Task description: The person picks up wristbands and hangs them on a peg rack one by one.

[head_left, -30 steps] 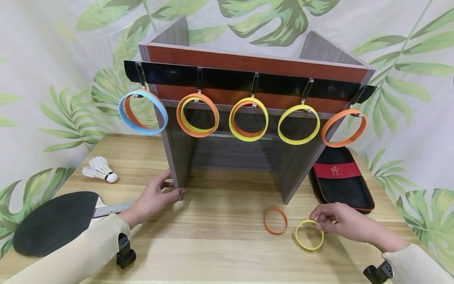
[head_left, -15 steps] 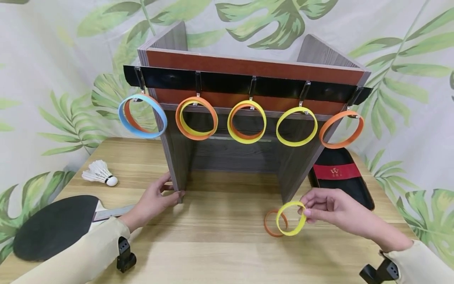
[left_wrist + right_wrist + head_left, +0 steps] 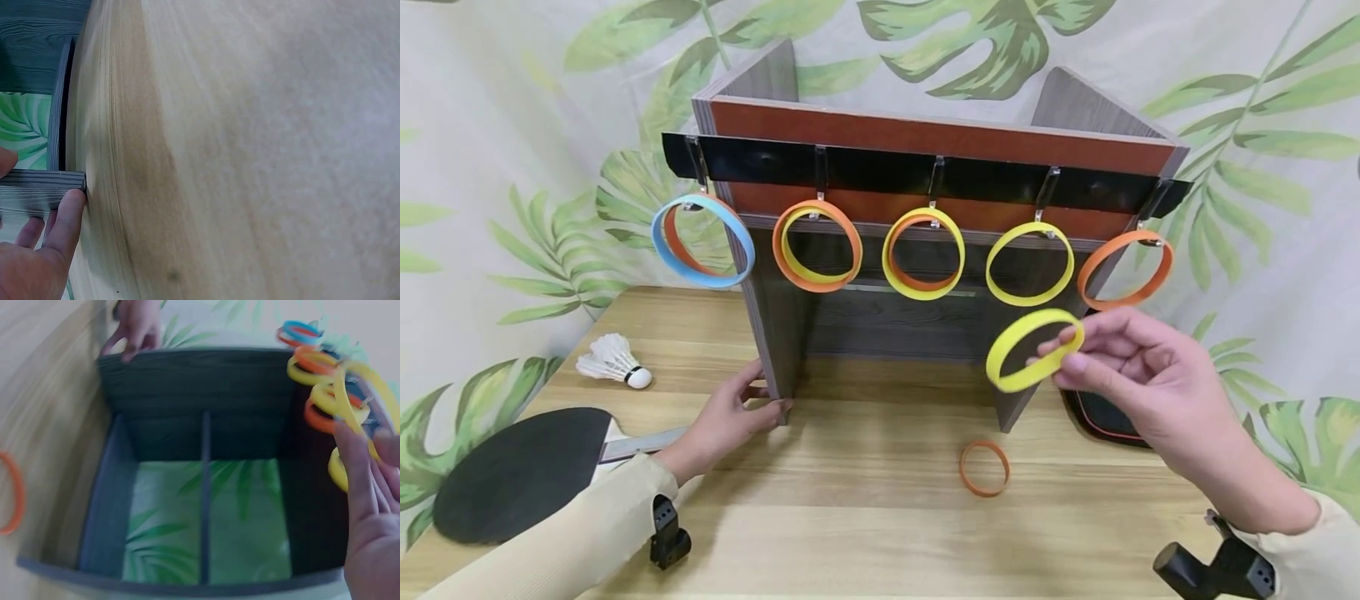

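Note:
My right hand (image 3: 1165, 400) pinches a yellow wristband (image 3: 1021, 381) between thumb and fingers, held in the air just below the hooks at the right. My left hand (image 3: 733, 421) grips the lower front edge of the left side panel of a grey wooden stand (image 3: 777, 333); in the left wrist view the panel (image 3: 37, 181) lies between thumb and fingers. A black strip (image 3: 880, 171) with several hooks runs across the stand's front. Wristbands hang there: blue (image 3: 707, 282) with orange, orange (image 3: 817, 287) with yellow, yellow with orange, single yellow (image 3: 1030, 301), single orange (image 3: 1123, 304).
An orange wristband (image 3: 985, 492) lies on the wooden table (image 3: 850, 533). At the left are a shuttlecock (image 3: 613, 360) and a black table tennis bat (image 3: 520, 471), its handle partly behind the left forearm. My right hand mostly hides a black case (image 3: 1101, 417) beside the stand.
My right hand has lifted the yellow wristband off the table, raising it toward the hooks and tilting it. The left hand stays on the stand's panel.

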